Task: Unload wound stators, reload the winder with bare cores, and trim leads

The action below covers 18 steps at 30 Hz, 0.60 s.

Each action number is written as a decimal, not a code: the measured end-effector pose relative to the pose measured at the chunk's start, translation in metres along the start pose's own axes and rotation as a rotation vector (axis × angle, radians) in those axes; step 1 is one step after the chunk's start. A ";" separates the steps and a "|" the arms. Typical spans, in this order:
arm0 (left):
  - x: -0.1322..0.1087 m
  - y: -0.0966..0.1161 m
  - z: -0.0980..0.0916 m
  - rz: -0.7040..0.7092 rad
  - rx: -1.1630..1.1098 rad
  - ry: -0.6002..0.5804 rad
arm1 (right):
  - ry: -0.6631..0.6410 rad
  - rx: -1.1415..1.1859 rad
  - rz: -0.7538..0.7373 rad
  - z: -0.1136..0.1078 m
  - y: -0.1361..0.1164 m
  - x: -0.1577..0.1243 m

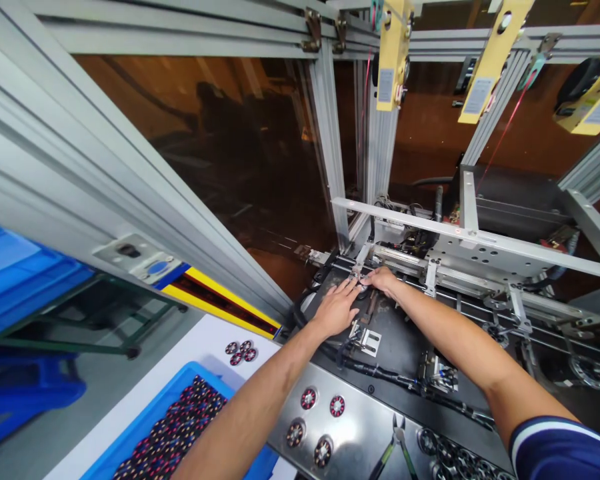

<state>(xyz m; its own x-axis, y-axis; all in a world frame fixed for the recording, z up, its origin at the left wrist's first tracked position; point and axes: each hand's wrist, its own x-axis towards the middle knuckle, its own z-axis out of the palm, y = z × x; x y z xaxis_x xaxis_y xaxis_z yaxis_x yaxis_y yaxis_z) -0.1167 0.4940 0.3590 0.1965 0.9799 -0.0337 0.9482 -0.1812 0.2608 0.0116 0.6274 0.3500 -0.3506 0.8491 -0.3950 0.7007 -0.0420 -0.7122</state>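
My left hand point(336, 309) lies over the black machine bed point(405, 333). Its fingers are stretched out and apart, with the tips against a small round metal part point(363, 289) at the fixture by the rails. From the other side my right hand point(381, 281) reaches in, fingers bent and pinched at the edge of that same part. Much of the part is hidden by the fingers, so its exact kind is unclear. A metal bracket point(371, 342) sits on the bed, nearer to me than both hands.
Several round coil-wound cores point(337, 405) and green-handled cutters point(399, 437) lie on the steel ledge. More cores fill a blue bin point(193, 370) at lower left. A long metal bar point(420, 223) crosses behind my hands; yellow units point(393, 60) hang above.
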 end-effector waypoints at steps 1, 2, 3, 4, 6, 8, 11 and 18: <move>0.000 0.000 0.000 -0.003 0.005 -0.006 | 0.016 -0.023 -0.038 -0.003 -0.004 -0.006; 0.000 0.000 -0.001 -0.007 0.010 -0.012 | 0.037 -0.049 -0.084 -0.006 -0.008 -0.015; 0.001 0.000 -0.001 -0.011 0.014 -0.018 | 0.060 -0.077 -0.142 -0.011 -0.011 -0.026; 0.001 -0.001 -0.001 -0.015 0.015 -0.024 | 0.079 -0.106 -0.212 -0.018 -0.013 -0.040; 0.001 -0.001 0.000 -0.021 0.010 -0.033 | 0.089 -0.164 -0.373 -0.038 -0.011 -0.075; 0.002 -0.002 0.002 -0.024 -0.005 -0.037 | 0.061 -0.225 -0.512 -0.066 0.004 -0.113; 0.004 -0.002 0.003 -0.027 -0.032 -0.039 | 0.077 -0.343 -0.570 -0.112 0.048 -0.158; 0.009 0.004 -0.022 -0.038 -0.067 -0.014 | 0.106 -0.612 -0.575 -0.132 0.133 -0.165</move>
<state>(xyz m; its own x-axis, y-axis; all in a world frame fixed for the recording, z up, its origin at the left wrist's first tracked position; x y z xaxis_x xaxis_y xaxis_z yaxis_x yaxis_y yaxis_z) -0.1166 0.5037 0.3807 0.1644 0.9847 -0.0586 0.9364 -0.1371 0.3230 0.2442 0.5510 0.3970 -0.7165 0.6975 0.0111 0.6550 0.6782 -0.3334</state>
